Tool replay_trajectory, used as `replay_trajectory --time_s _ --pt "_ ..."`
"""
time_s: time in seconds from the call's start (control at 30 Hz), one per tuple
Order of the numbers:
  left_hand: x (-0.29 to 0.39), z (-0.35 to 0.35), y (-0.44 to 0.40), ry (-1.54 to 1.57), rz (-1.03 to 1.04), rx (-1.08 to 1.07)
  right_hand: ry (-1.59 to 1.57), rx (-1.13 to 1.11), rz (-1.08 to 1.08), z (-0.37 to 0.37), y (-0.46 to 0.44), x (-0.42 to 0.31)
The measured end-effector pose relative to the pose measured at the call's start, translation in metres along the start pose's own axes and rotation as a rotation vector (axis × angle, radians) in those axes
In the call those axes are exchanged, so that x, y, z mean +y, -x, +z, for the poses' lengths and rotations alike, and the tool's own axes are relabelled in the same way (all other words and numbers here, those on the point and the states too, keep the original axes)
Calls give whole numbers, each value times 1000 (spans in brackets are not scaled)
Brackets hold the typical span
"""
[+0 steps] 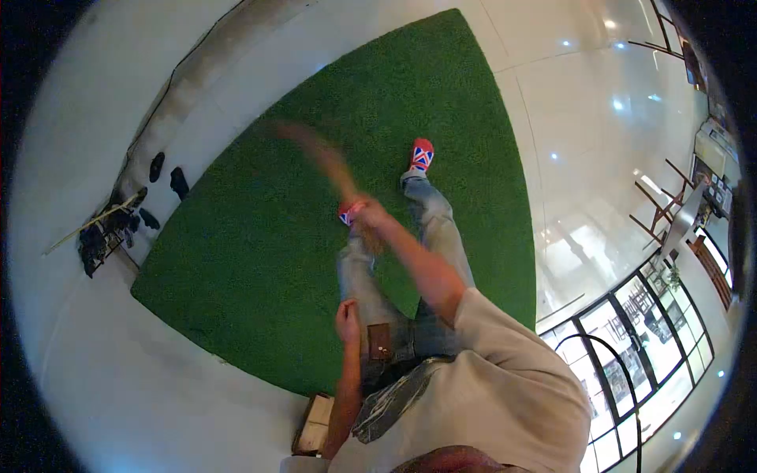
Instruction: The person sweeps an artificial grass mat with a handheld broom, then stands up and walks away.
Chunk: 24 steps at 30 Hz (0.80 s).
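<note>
My right hand (369,214) is closed around a long brown object (319,154) with a pale, wood-like look. Motion smears it, so its exact kind cannot be told; it stretches up and left over the green turf mat (268,236). My left hand (347,322) hangs beside my thigh with its fingers curled in, and no object shows in it. A brown leather-like patch (379,341) sits on my jeans close to that hand. On the mat stand my feet in red, white and blue socks (422,154); the right hand partly covers the other foot.
Dark shoes (180,183) and a small rack with a yellowish stick (93,225) stand by the wall at left. A wooden box (315,422) lies behind me. Glossy tiles (572,181), a table with chairs (684,221) and glass doors (631,339) are at right.
</note>
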<state>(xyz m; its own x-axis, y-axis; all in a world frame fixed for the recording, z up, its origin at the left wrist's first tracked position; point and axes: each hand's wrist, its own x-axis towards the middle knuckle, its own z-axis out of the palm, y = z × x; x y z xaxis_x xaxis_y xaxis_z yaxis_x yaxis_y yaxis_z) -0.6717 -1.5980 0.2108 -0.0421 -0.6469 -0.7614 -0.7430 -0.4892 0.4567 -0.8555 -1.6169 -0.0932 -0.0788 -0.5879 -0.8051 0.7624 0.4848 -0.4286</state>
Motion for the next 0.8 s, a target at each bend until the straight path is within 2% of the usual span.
replay_trajectory --time_s 0.03,0.07,0.13,0.17,0.2,0.23,0.3,0.4,0.5,0.57,0.63,0.67,0.73,0.77,0.8 --pt "3 10 4 -43 41 -40 -137 244 89 -24 46 -106" --pt "7 19 7 -88 88 -81 133 329 -88 -76 46 -135" --pt "-1 31 14 -67 2 -164 -145 436 -320 -178 41 -166" --pt "2 39 13 -52 -38 -199 -5 545 -281 -258 22 -161" --pt "19 50 13 -46 -37 -180 -17 660 -357 -243 66 -250" --pt "44 59 21 -43 -43 -162 -294 762 -395 -271 64 -272" --pt "70 69 28 -48 -98 -163 -466 929 -481 -329 61 -305" --pt "77 75 24 -27 -177 -186 -449 1176 -642 -387 77 -318" --pt "64 81 20 12 -130 -192 -164 917 -520 -374 147 -300" --pt "70 80 21 -22 -65 -199 160 888 -423 -307 196 -300" --pt "85 85 24 88 -149 -215 416 614 -185 -269 225 -285" --pt "92 88 24 144 -191 -222 445 486 -122 -256 222 -260" --pt "100 92 23 69 -104 -247 383 139 -177 -219 217 -237" --pt "102 94 24 35 -62 -262 459 16 -109 -209 205 -219" --pt "101 96 24 67 -110 -273 535 -105 -41 -200 196 -206"
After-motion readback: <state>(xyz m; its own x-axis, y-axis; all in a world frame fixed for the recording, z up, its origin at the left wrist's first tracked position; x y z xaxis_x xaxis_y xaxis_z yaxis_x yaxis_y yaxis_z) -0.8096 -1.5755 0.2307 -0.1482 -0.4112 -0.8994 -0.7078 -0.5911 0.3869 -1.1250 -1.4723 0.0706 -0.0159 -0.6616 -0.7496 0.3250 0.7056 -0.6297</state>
